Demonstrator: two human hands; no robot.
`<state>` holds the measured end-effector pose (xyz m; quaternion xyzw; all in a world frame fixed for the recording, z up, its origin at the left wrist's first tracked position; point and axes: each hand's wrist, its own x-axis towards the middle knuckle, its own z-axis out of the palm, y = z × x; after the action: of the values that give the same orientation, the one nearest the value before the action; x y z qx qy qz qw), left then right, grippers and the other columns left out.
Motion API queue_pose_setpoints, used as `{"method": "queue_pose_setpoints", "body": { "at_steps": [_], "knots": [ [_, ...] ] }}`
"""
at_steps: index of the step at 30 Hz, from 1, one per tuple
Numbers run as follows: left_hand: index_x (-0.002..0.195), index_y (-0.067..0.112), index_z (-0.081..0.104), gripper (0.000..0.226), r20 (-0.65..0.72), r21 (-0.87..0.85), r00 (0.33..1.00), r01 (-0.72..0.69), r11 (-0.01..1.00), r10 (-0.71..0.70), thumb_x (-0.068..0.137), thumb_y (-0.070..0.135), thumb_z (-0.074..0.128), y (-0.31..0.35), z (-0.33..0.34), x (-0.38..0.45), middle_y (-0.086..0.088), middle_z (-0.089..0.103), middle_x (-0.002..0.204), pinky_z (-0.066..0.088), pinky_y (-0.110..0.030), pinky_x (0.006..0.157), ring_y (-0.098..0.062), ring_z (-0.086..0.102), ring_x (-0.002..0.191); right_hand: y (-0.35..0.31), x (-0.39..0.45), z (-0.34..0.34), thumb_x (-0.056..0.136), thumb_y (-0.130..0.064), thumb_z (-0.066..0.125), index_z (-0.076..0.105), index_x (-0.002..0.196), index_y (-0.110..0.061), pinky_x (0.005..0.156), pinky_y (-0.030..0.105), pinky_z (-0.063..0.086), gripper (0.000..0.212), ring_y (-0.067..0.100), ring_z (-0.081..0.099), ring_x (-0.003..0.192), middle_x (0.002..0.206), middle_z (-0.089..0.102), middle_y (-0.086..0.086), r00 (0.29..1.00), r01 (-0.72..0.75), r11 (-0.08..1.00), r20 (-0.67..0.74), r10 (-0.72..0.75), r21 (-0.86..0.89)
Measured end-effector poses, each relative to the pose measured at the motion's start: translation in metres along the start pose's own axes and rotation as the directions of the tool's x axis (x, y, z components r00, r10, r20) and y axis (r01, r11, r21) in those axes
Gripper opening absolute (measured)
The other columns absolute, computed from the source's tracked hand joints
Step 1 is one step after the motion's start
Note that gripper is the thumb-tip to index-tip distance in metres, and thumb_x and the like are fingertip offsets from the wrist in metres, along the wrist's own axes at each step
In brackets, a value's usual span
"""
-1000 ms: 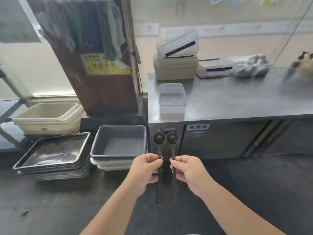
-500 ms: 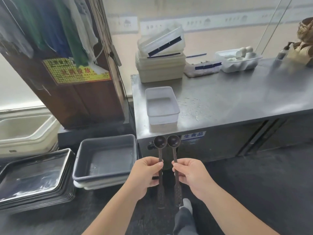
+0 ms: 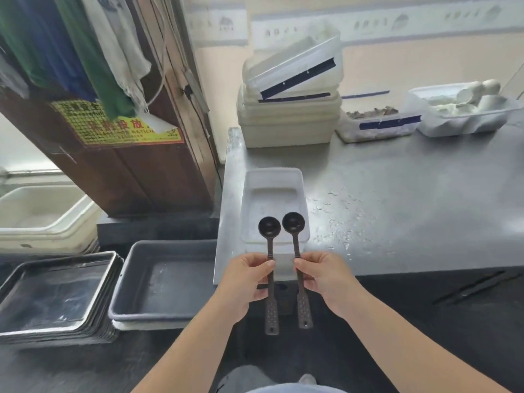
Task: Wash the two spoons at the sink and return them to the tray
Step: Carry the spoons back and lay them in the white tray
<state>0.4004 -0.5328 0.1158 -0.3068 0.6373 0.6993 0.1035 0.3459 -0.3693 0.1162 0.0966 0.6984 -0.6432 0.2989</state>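
Note:
Two dark round-bowled spoons stand upright side by side in front of me. My left hand (image 3: 246, 279) pinches the handle of the left spoon (image 3: 269, 228). My right hand (image 3: 321, 276) pinches the handle of the right spoon (image 3: 293, 222). Both bowls hang over the near end of a clear plastic tray (image 3: 273, 180), which sits on the left part of a steel counter (image 3: 411, 194). The flat perforated handle ends point down below my hands. No sink is in view.
Stacked white containers (image 3: 289, 120), a tub with dark bits (image 3: 377, 123) and a white tub (image 3: 465, 112) line the counter's back. Water drops wet the counter. On the floor at left stand a grey bin (image 3: 167, 279), stacked metal trays (image 3: 56, 299) and a white tub (image 3: 42, 219).
I have come closer to the counter. The spoons have risen from in front of the counter's face to over the near end of the clear tray. Both grips are unchanged.

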Motion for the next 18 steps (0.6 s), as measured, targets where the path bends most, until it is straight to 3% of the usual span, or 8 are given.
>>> {"method": "queue_pose_setpoints", "body": {
  "at_steps": [4, 7, 12, 18],
  "knots": [
    [0.090, 0.018, 0.074, 0.007, -0.001, -0.011, 1.000, 0.003, 1.000, -0.003, 0.088, 0.017, 0.068, 0.027, 0.005, 0.045, -0.004, 0.077, 0.090, 0.061, -0.035, 0.066, -0.022, 0.074, 0.083, -0.022, 0.046, -0.003, 0.087, -0.013, 0.068, 0.077, 0.083, -0.013, 0.075, 0.037, 0.061, 0.010, 0.021, 0.074, 0.080, 0.082, 0.077, 0.006, 1.000, 0.019, 1.000, 0.001, -0.019, 0.000],
    [0.094, 0.014, 0.074, 0.008, 0.018, -0.020, 1.000, -0.005, 1.000, 0.006, 0.089, 0.015, 0.067, 0.045, 0.002, 0.084, -0.005, 0.076, 0.087, 0.058, -0.029, 0.062, -0.019, 0.072, 0.077, -0.037, 0.083, 0.002, 0.087, -0.012, 0.069, 0.077, 0.078, -0.016, 0.067, 0.026, 0.056, 0.012, 0.015, 0.072, 0.072, 0.075, 0.076, 0.003, 0.999, 0.008, 1.000, -0.040, -0.008, 0.006],
    [0.088, 0.019, 0.075, 0.016, 0.045, 0.007, 0.999, 0.008, 1.000, -0.009, 0.091, 0.011, 0.062, 0.070, -0.007, 0.158, -0.001, 0.077, 0.078, 0.056, -0.022, 0.056, -0.012, 0.074, 0.069, -0.062, 0.151, 0.012, 0.091, -0.005, 0.061, 0.072, 0.088, -0.011, 0.061, 0.022, 0.055, 0.012, 0.014, 0.067, 0.071, 0.077, 0.071, 0.006, 0.996, -0.038, 0.999, -0.077, 0.041, 0.035],
    [0.089, 0.016, 0.071, 0.021, 0.046, 0.077, 0.997, 0.060, 0.995, -0.064, 0.091, 0.002, 0.055, 0.089, -0.009, 0.239, -0.003, 0.077, 0.079, 0.057, -0.025, 0.055, -0.014, 0.074, 0.069, -0.069, 0.232, 0.024, 0.094, -0.002, 0.049, 0.067, 0.083, -0.013, 0.075, 0.029, 0.057, 0.024, 0.014, 0.062, 0.071, 0.076, 0.066, 0.005, 0.977, -0.135, 0.989, -0.173, 0.123, -0.062]
  ]
}}
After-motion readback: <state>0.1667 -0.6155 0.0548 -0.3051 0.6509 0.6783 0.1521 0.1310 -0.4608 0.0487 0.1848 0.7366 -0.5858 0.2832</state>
